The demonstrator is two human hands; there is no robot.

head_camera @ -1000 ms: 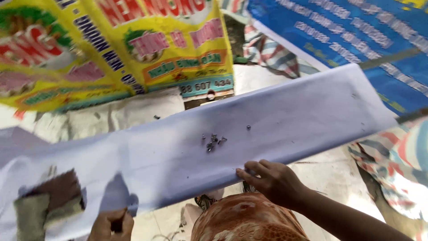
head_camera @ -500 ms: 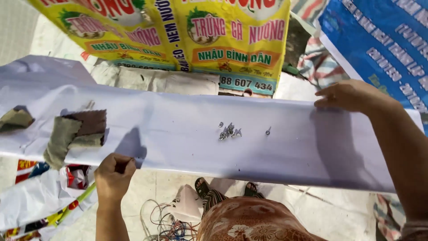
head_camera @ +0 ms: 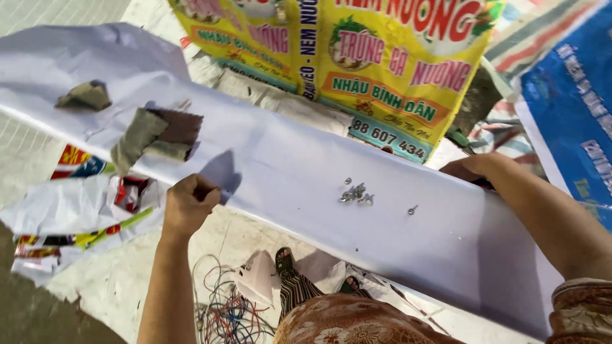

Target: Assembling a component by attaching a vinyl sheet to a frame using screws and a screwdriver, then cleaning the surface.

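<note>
one head-worn view looks steeply down, close over the white sheet (head_camera: 306, 185), yellow banner (head_camera: 357, 57) beyond.

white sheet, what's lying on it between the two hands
In the head view, a small cluster of metal screws and one stray screw lie on the white sheet between the left hand and right hand.

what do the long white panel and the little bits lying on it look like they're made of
White panel: looks like smooth matte sheet, perhaps painted metal or plastic; even surface, straight edge, soft shadows. Left hand and right hand grip opposite edges. Small screws: likely bare metal, grey and shiny.
</note>
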